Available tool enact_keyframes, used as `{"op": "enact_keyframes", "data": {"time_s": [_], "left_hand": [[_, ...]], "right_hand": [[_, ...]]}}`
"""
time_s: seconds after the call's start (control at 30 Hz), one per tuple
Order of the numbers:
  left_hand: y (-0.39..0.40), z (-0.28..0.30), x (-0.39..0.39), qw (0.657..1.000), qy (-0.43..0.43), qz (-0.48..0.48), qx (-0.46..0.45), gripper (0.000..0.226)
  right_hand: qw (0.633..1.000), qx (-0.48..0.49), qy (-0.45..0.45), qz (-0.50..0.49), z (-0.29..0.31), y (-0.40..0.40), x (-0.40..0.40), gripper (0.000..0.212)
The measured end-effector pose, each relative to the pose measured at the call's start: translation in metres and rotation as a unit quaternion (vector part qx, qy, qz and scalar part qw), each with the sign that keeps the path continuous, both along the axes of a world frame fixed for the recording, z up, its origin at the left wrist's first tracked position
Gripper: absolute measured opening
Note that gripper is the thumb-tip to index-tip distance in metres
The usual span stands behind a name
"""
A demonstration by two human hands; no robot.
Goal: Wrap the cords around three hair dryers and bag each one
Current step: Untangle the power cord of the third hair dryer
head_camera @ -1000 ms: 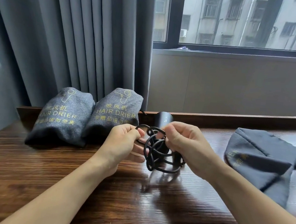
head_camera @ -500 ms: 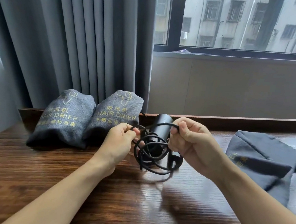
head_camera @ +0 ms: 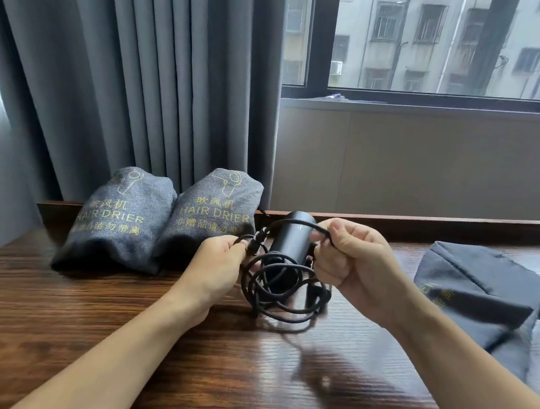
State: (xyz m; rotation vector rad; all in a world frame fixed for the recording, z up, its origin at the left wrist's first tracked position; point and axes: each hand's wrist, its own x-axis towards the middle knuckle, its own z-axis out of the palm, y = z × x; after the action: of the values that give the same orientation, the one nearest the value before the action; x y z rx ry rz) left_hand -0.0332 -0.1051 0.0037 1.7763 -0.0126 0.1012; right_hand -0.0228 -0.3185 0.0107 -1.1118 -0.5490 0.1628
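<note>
Your bare forearms reach forward from the lower corners, converging mid-frame. Your left hand (head_camera: 220, 262) pinches closed, knuckles toward you; your right hand (head_camera: 352, 261) is curled into a fist, raised slightly higher, wrist bent.

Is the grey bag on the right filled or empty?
Empty, it seems: the right bag lies flat and creased on the table, unlike the two bulging bags at left.

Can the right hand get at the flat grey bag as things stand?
Probably not yet: the right hand is shut on the cord. The flat bag lies close beside it, nothing between.
</note>
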Motion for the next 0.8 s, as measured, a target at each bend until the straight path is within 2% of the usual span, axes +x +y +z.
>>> {"op": "enact_keyframes", "data": {"time_s": [0.1, 0.2, 0.37, 0.5, 0.57, 0.7, 0.8], "left_hand": [[0.002, -0.001, 0.001, 1.000, 0.006, -0.004, -0.020, 0.034], [0.003, 0.000, 0.001, 0.997, 0.049, -0.015, -0.061, 0.032], [0.003, 0.001, 0.002, 0.992, 0.071, -0.013, -0.107, 0.024], [0.003, 0.000, 0.004, 0.988, 0.061, -0.005, -0.143, 0.022], [0.003, 0.001, 0.004, 0.984, 0.055, -0.009, -0.166, 0.020], [0.004, 0.003, 0.002, 0.978, 0.052, -0.055, -0.193, 0.019], [0.003, 0.003, 0.001, 0.979, 0.043, -0.062, -0.190, 0.019]], "right_hand": [[0.999, -0.002, 0.020, -0.045, 0.001, 0.002, -0.001, 0.034], [0.999, 0.017, 0.026, -0.033, 0.004, 0.000, -0.003, 0.044], [0.990, 0.103, 0.092, -0.005, 0.011, -0.006, -0.009, 0.031], [0.990, 0.100, 0.088, -0.039, 0.014, -0.004, -0.013, 0.054], [0.989, 0.091, 0.086, -0.074, 0.015, -0.002, -0.013, 0.058], [0.984, 0.094, 0.075, -0.134, 0.014, 0.003, -0.010, 0.059], [0.983, 0.099, 0.059, -0.143, 0.013, 0.001, -0.009, 0.047]]}}
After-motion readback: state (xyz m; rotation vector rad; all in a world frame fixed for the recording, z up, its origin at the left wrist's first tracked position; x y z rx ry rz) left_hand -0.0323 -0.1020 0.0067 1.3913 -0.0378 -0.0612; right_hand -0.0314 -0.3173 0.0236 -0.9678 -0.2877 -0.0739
